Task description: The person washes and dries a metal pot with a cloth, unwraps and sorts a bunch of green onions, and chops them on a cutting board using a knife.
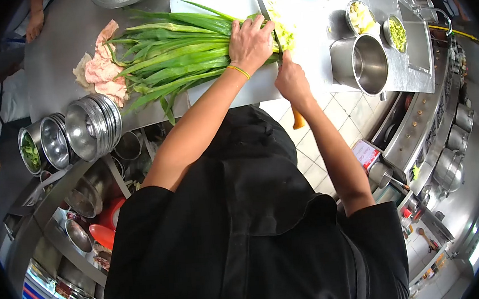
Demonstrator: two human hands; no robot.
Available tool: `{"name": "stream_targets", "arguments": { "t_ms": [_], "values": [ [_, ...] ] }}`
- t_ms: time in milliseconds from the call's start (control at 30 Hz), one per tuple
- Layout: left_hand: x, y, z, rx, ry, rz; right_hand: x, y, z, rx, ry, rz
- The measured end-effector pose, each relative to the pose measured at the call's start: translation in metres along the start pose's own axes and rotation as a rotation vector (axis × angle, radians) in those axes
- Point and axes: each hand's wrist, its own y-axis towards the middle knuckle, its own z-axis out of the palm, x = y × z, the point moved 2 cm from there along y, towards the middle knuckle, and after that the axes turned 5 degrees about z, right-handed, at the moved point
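A large bunch of spring onions [181,50] lies across the white cutting board [305,9], its long green leaves spreading left onto the steel table. My left hand [251,44] presses down on the bunch near its right end, fingers curled around it. In my right hand [291,81] is a knife [265,12], its wooden handle showing below the fist. The blade runs away from me, close beside my left fingers at the cut end. Chopped pale green pieces [285,30] lie just right of the blade.
A pink cloth [103,70] lies left of the leaves. Stacked steel bowls [88,127] stand at the table's left front. On the right are an empty steel pot [369,63] and two bowls of cut vegetables [361,17]. Another person's hand [34,26] shows at upper left.
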Motion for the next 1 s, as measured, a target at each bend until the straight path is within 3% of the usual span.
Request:
{"name": "stream_targets", "arguments": {
  "t_ms": [200,400,600,800,1000],
  "values": [
    [-0.001,0.002,-0.004,-0.090,-0.029,0.002,0.012,-0.052,-0.052,0.072,-0.078,0.020],
    [-0.001,0.001,-0.004,-0.080,-0.026,0.000,0.010,0.004,0.004,-0.031,-0.006,-0.003],
    [0.000,0.002,-0.004,-0.045,-0.042,-0.024,0.022,-0.054,-0.064,0.121,-0.129,0.056],
    [-0.003,-0.003,-0.003,-0.099,-0.011,-0.001,0.004,0.002,0.012,-0.003,0.002,0.045],
    [-0.001,0.002,-0.014,-0.154,-0.194,-0.008,0.001,0.006,0.009,0.001,0.032,0.026]
  ]
}}
